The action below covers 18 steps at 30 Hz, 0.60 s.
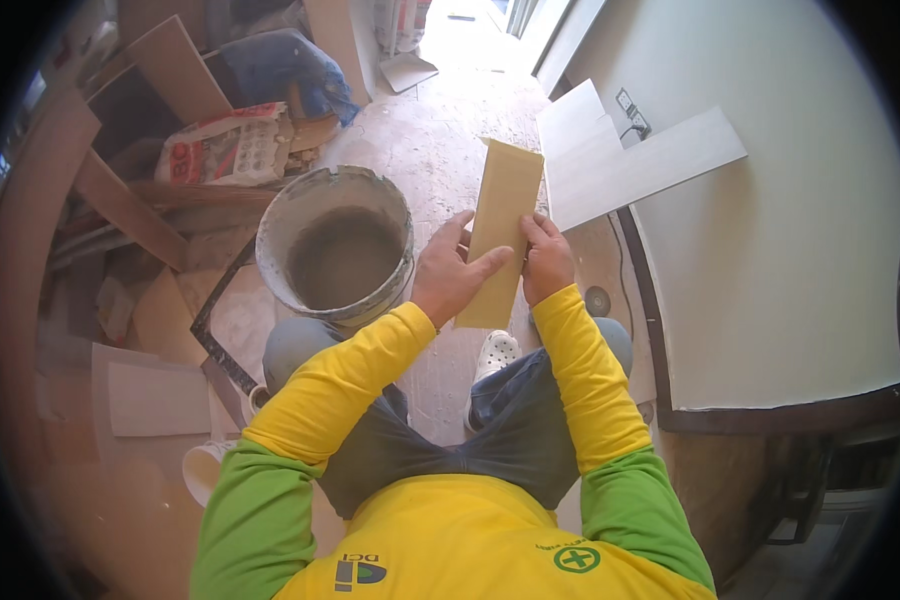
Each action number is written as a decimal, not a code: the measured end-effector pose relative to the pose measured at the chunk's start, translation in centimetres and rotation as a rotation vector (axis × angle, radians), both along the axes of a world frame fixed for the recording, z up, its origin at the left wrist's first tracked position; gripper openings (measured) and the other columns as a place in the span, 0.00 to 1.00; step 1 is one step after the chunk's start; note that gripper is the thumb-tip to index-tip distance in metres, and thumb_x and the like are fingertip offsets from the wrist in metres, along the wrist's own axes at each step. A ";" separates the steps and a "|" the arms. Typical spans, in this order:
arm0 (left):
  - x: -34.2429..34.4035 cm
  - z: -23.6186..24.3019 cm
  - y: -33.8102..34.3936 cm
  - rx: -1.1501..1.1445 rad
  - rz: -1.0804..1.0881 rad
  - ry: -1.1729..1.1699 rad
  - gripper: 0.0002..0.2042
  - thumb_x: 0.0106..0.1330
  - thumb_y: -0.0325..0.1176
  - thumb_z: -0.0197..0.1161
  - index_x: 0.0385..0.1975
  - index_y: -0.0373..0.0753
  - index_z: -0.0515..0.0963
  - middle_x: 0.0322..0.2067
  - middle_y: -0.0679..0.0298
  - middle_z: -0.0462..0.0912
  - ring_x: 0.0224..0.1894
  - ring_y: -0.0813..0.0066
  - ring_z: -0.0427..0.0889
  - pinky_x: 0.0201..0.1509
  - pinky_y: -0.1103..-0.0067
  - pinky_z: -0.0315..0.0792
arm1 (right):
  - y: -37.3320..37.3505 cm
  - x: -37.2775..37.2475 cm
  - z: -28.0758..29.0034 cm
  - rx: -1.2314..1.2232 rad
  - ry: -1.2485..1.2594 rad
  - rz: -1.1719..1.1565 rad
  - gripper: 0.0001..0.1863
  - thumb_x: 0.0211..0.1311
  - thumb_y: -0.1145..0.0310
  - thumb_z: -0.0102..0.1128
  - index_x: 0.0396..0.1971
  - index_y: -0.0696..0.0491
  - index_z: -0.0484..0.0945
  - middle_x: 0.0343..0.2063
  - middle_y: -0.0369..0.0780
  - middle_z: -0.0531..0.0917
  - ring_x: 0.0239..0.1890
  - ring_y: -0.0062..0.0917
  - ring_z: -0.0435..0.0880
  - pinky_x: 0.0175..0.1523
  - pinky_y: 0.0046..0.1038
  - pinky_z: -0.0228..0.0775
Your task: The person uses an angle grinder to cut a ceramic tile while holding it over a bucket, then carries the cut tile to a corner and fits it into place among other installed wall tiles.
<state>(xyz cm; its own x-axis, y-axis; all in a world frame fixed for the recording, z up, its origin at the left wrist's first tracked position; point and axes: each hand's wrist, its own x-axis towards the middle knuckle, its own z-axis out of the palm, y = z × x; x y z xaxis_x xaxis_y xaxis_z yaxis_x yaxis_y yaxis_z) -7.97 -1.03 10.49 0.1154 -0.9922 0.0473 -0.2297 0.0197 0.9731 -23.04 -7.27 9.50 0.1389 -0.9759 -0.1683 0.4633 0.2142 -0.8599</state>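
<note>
Between my knees I hold a long, flat strip of yellow sandpaper (506,200), tilted with its far end slightly to the right. Its top edge looks folded over; whether a block sits behind it I cannot tell. My left hand (450,268) grips the strip's left side, with the thumb laid across its face. On the opposite edge, my right hand (548,262) pinches the strip between thumb and fingers. Left of my hands stands a wide, splattered bucket (273,250) with grey-brown contents.
White boards (630,170) lean by the wall at right, near a socket (633,112) with a cord. At left are a torn bag (230,145), wooden boards (130,205) and a white tub (202,470). A dustpan (407,72) lies toward the bright doorway.
</note>
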 end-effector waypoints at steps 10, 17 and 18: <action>5.8 -0.1 -4.0 -0.013 0.125 0.392 0.24 0.70 0.44 0.64 0.58 0.33 0.74 0.41 0.65 0.83 0.37 0.79 0.79 0.43 0.83 0.73 | 2.4 1.4 -2.1 0.054 0.087 0.133 0.14 0.73 0.65 0.53 0.49 0.59 0.75 0.41 0.38 0.83 0.41 0.20 0.83 0.46 0.22 0.77; 6.9 -0.7 -4.4 0.022 0.241 0.449 0.14 0.66 0.37 0.68 0.43 0.33 0.82 0.34 0.66 0.85 0.35 0.80 0.79 0.40 0.79 0.74 | 2.8 2.3 -2.6 -0.048 0.225 0.157 0.16 0.71 0.65 0.59 0.49 0.62 0.77 0.39 0.36 0.84 0.37 0.16 0.81 0.43 0.18 0.75; 6.5 -0.9 -4.2 -0.122 0.323 0.208 0.10 0.65 0.35 0.68 0.40 0.35 0.83 0.32 0.65 0.85 0.34 0.77 0.80 0.39 0.78 0.75 | 2.8 2.3 -2.6 -0.083 0.288 0.143 0.16 0.70 0.65 0.60 0.49 0.62 0.78 0.39 0.36 0.84 0.37 0.15 0.81 0.42 0.18 0.75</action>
